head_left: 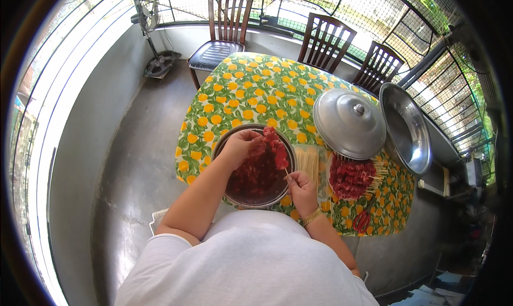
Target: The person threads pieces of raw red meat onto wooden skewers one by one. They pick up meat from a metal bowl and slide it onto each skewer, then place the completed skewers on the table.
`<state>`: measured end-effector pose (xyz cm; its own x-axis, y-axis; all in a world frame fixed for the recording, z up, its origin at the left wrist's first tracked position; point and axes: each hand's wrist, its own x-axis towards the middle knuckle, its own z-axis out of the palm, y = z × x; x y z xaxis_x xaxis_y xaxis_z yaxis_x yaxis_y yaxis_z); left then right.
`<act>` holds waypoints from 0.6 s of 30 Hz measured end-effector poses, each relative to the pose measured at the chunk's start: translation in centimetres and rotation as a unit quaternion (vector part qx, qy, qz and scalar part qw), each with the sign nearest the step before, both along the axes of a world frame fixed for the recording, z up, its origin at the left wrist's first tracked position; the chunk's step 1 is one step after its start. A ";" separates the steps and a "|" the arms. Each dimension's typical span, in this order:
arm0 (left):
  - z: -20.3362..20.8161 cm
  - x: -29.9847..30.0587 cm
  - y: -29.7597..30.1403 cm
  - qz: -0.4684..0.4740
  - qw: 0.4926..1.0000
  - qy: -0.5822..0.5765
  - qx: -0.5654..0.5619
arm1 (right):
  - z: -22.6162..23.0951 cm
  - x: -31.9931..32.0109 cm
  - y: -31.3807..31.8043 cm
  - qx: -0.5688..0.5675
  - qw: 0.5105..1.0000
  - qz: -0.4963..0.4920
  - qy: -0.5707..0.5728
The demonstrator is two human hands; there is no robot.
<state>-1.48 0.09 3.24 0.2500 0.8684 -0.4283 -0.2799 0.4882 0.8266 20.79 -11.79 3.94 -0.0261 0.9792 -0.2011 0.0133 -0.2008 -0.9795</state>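
Note:
My right hand (303, 191) pinches the lower end of a bamboo skewer (287, 172). Several pieces of raw red meat (277, 150) are threaded along its upper part, above the right side of a round metal pot (253, 205). Over the pot's left side, my left hand (240, 147) is closed, fingertips together on a piece of raw meat (257, 149) that they partly hide. Dark red meat in liquid (254, 180) lies inside the pot. Right of it is a bundle of bare bamboo skewers (306, 160), and beyond that a plate heaped with skewered meat (350, 176), its stick ends pointing right.
A large domed metal lid (347, 124) rests on the fruit-patterned tablecloth (248, 100) at the back right. Beside it leans a wide metal basin (407, 127). Red-handled scissors (362, 221) lie near the right front edge. Wooden chairs (230, 18) and a standing fan (155, 39) are behind.

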 end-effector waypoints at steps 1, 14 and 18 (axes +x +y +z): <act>-0.2 -0.2 0.2 0.020 1.000 -0.022 0.010 | -0.1 0.0 -0.1 0.005 1.000 0.003 -0.012; 0.5 -0.8 1.3 0.074 0.987 -0.071 0.122 | 0.0 -0.3 -0.4 0.139 0.977 0.005 -0.163; 1.4 -1.1 1.2 0.046 0.989 -0.070 0.122 | 0.5 0.1 -0.5 0.157 0.969 0.010 -0.188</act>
<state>-2.58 1.27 4.63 0.2069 0.9634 -0.1707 -0.4340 0.2467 0.8665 20.87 -12.28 4.42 -0.0291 0.9937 0.1087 0.3814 0.1115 -0.9177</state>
